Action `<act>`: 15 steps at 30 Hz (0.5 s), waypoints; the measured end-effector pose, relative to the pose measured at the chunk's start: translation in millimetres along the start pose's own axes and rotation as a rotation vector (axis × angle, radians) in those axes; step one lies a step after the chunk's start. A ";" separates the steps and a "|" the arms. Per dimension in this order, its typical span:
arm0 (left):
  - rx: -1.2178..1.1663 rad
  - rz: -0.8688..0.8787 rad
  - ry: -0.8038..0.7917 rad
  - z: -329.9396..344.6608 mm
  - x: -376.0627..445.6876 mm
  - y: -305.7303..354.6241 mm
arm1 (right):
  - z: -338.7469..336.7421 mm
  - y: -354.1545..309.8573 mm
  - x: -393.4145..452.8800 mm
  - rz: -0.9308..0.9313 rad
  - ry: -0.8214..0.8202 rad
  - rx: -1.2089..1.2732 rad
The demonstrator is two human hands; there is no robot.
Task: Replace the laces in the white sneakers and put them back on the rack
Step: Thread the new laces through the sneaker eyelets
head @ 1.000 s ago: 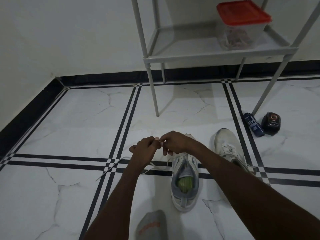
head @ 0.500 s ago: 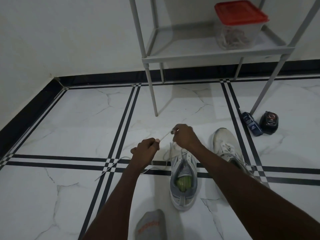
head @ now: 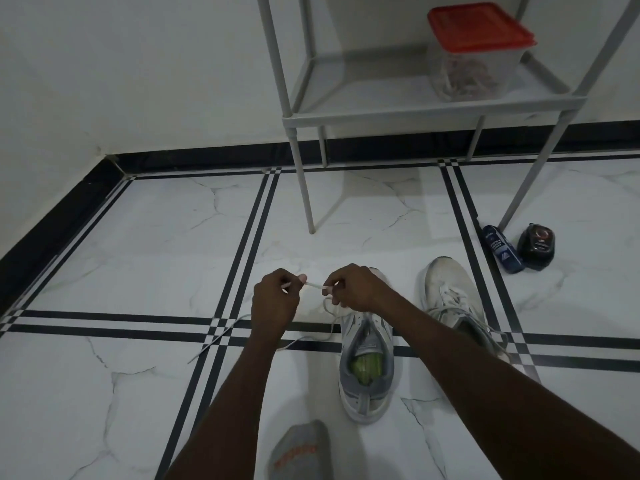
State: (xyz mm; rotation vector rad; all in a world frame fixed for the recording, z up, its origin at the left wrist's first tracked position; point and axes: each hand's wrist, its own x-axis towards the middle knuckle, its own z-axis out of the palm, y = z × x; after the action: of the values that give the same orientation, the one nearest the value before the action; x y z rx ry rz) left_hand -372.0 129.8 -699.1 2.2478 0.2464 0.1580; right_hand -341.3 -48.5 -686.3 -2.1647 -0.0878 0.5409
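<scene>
Floor: white marble-look tiled floor with black double stripes filled most of the frame, a black skirting band along its far edge.
Lace tail: the loose end of the flat white shoelace trailed across the stripe crossing at lower left of centre.
Left hand: my left hand sat just left of centre, fingers curled, pinching the lace between thumb and forefinger.
Lace span: a short stretch of it ran taut between my two hands.
Sock: my grey sock with orange lettering showed at the bottom edge.
Right hand: my right hand was curled too, pinching the other end of that stretch, right over the toe of the near shoe.
Near sneaker: the white and grey sneaker with a green insole stood on the floor at centre, heel toward me, lace looping out of its front eyelets.
Rack: the grey metal shoe rack stood in the upper middle, well apart from both shoes.
Second sneaker: the white laced sneaker lay just to the right, partly behind my right forearm.
Box: a clear plastic box with a red lid sat on the rack shelf.
Bottle: a dark blue bottle lay by the rack's right leg.
Tin: a black round tin touched the bottle's right side.
</scene>
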 end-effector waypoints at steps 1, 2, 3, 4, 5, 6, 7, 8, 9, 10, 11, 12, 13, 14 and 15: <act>-0.086 -0.036 0.031 -1.6 0.5 0.4 | 1.7 1.4 -1.2 0.001 -0.003 0.001; -0.209 -0.094 0.048 -2.9 0.6 2.3 | 3.5 2.9 -2.2 -0.006 -0.003 -0.011; -0.349 -0.170 0.054 -3.6 0.9 5.4 | 4.3 4.4 -3.8 -0.014 0.002 -0.033; -0.486 -0.250 0.051 -4.1 0.6 9.2 | 5.3 6.0 -5.2 -0.024 0.008 -0.055; -0.614 -0.313 0.034 -3.3 0.1 13.2 | 6.0 7.5 -7.5 -0.029 0.009 -0.076; -0.729 -0.351 0.007 -2.0 -1.3 17.5 | 7.1 9.8 -9.5 -0.035 0.010 -0.093; -0.825 -0.367 -0.018 0.2 -2.4 21.2 | 7.9 11.6 -11.8 -0.037 0.009 -0.107; -0.899 -0.370 -0.039 2.7 -3.9 24.4 | 8.4 13.5 -15.3 -0.041 0.009 -0.114; -0.957 -0.365 -0.056 5.0 -5.2 26.7 | 8.8 14.9 -18.1 -0.036 0.008 -0.108; -1.008 -0.354 -0.078 7.4 -6.2 27.8 | 9.3 17.2 -19.9 -0.029 0.015 -0.090; -1.056 -0.341 -0.107 9.9 -6.2 28.2 | 9.2 19.6 -21.8 -0.014 0.027 -0.064; -1.095 -0.328 -0.143 12.0 -5.1 27.4 | 8.9 21.2 -23.7 -0.005 0.042 -0.045; -1.119 -0.315 -0.184 14.2 -3.5 26.8 | 7.5 22.0 -26.6 0.003 0.053 -0.043; -1.123 -0.299 -0.216 15.7 -1.6 25.1 | 6.1 22.1 -28.8 0.004 0.060 -0.055; -1.113 -0.278 -0.238 17.9 -0.3 25.0 | 2.7 23.4 -31.4 0.016 0.064 -0.064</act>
State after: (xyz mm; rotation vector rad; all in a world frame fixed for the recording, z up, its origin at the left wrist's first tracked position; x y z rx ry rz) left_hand -365.7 100.8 -691.0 1.0981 0.2515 -0.1096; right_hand -373.8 -68.7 -695.0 -2.2450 -0.0539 0.4840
